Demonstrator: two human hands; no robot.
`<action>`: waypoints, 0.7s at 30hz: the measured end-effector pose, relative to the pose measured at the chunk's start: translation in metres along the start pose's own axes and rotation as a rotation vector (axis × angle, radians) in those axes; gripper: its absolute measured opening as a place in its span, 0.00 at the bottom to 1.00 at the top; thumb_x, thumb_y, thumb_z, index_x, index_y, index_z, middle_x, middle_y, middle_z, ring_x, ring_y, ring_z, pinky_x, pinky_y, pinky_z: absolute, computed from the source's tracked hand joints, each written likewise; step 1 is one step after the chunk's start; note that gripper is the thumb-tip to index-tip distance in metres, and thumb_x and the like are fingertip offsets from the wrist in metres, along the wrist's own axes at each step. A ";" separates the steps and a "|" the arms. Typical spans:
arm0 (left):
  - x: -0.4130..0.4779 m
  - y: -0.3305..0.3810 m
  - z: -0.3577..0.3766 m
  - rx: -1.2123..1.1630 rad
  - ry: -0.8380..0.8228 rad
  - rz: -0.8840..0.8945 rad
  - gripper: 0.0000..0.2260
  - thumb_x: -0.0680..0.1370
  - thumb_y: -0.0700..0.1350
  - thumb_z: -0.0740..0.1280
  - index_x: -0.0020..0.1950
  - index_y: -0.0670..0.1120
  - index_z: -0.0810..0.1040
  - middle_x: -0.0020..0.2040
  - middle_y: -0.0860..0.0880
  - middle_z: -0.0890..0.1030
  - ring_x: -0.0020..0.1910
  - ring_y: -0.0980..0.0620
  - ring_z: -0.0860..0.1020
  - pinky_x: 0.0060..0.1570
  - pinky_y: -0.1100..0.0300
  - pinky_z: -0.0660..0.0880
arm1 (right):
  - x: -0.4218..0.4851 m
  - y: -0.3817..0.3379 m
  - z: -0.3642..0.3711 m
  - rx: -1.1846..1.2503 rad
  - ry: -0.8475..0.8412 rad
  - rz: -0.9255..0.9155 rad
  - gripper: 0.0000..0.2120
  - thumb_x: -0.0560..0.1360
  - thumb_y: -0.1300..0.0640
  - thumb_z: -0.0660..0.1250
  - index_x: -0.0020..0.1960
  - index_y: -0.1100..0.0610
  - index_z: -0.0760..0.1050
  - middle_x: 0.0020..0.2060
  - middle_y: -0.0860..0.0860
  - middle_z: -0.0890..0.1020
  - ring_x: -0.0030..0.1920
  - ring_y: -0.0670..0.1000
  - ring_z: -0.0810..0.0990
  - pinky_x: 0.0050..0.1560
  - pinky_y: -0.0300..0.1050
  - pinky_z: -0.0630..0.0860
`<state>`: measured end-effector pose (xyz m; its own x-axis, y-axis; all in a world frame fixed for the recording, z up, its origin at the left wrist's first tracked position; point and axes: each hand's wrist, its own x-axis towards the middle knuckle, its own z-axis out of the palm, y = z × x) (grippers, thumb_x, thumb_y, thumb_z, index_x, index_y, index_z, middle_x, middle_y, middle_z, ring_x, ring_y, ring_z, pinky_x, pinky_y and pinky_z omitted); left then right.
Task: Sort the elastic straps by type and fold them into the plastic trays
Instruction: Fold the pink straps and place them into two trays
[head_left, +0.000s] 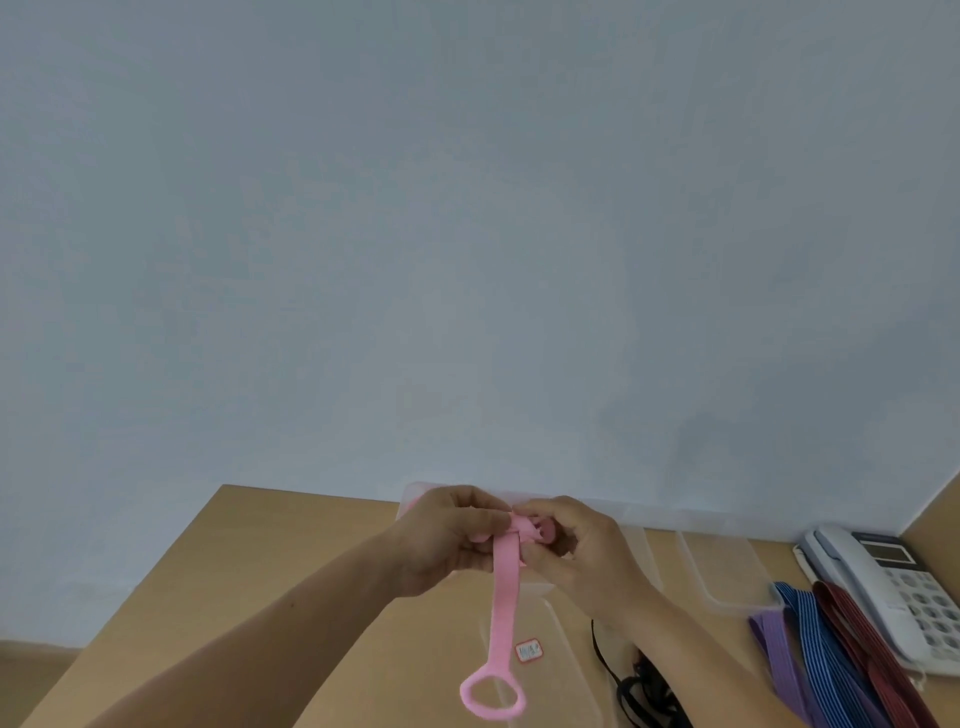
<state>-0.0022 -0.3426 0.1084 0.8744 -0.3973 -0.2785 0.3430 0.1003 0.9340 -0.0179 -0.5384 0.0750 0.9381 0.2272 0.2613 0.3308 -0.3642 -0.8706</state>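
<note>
My left hand (451, 535) and my right hand (574, 551) meet above the wooden table (270, 561), both gripping a pink elastic strap (505, 587). Its upper end is bunched in folds between my fingers. The rest hangs straight down and ends in a ring-shaped loop (492, 696). Clear plastic trays lie under and beyond my hands: one behind them (636, 545), one to the right (722, 566), one below (566, 654) bearing a small red-edged label (528, 650). Purple (779, 660), blue striped (818, 649) and dark red (857, 639) straps lie at the right.
A white desk phone (893, 587) sits at the right edge of the table beside the straps. A black cord or strap (636, 691) lies under my right forearm. A pale blue wall fills the upper view; the table ends at the left.
</note>
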 end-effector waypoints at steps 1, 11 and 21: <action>0.001 0.000 -0.001 -0.005 0.012 0.010 0.05 0.77 0.32 0.67 0.52 0.35 0.76 0.39 0.41 0.82 0.40 0.44 0.83 0.40 0.57 0.79 | -0.001 -0.003 0.001 0.124 -0.014 0.067 0.15 0.70 0.58 0.73 0.54 0.44 0.82 0.44 0.45 0.83 0.44 0.48 0.82 0.47 0.44 0.81; 0.001 -0.006 -0.001 -0.001 0.028 0.071 0.13 0.73 0.29 0.71 0.56 0.34 0.75 0.50 0.36 0.80 0.45 0.41 0.83 0.44 0.55 0.80 | 0.007 -0.018 -0.002 0.297 0.020 0.279 0.03 0.75 0.63 0.71 0.46 0.63 0.82 0.35 0.63 0.83 0.33 0.53 0.81 0.34 0.42 0.77; -0.004 -0.003 -0.003 0.275 -0.127 -0.066 0.09 0.79 0.46 0.69 0.55 0.42 0.81 0.50 0.43 0.85 0.42 0.45 0.81 0.51 0.48 0.77 | 0.001 -0.007 0.003 0.193 0.101 0.158 0.02 0.73 0.65 0.73 0.46 0.60 0.82 0.37 0.61 0.83 0.37 0.56 0.84 0.40 0.46 0.82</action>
<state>-0.0057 -0.3386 0.1059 0.7972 -0.5077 -0.3267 0.2768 -0.1736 0.9451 -0.0191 -0.5325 0.0799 0.9852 0.0862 0.1480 0.1630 -0.2069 -0.9647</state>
